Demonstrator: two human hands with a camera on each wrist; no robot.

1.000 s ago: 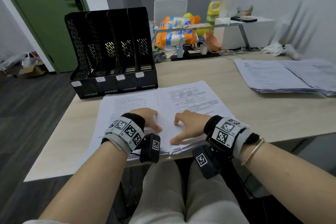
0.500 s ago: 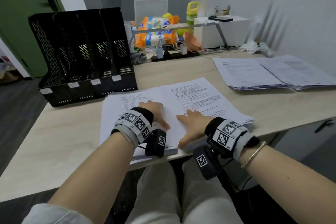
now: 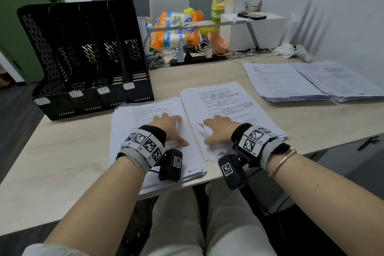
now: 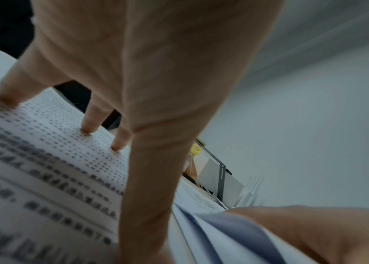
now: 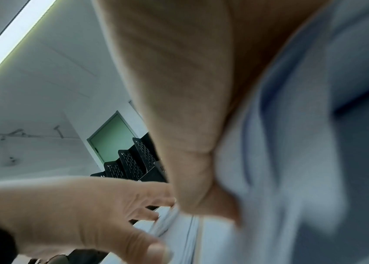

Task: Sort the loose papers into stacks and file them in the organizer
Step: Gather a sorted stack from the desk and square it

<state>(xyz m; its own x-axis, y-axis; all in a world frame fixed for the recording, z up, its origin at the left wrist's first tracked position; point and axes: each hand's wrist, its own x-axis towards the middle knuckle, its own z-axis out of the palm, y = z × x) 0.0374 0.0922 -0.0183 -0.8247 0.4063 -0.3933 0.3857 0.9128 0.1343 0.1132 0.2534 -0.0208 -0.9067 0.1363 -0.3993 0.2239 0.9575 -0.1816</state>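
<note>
Paper's thin and slippery: two stacks at centre frame, my left hand spread flat on one, right hand pinching a sheet's floppy corner, better lifted by edges

Printed text on the left stack is blurred (illegible). The right hand hides its fingertips behind blurred sheets; grip state is indeterminate.

Left hand filling upper centre of frame, fingertips pressed on printed sheet at left; right hand at lower right on lifted paper edges; yellow cap at centre.
</note>
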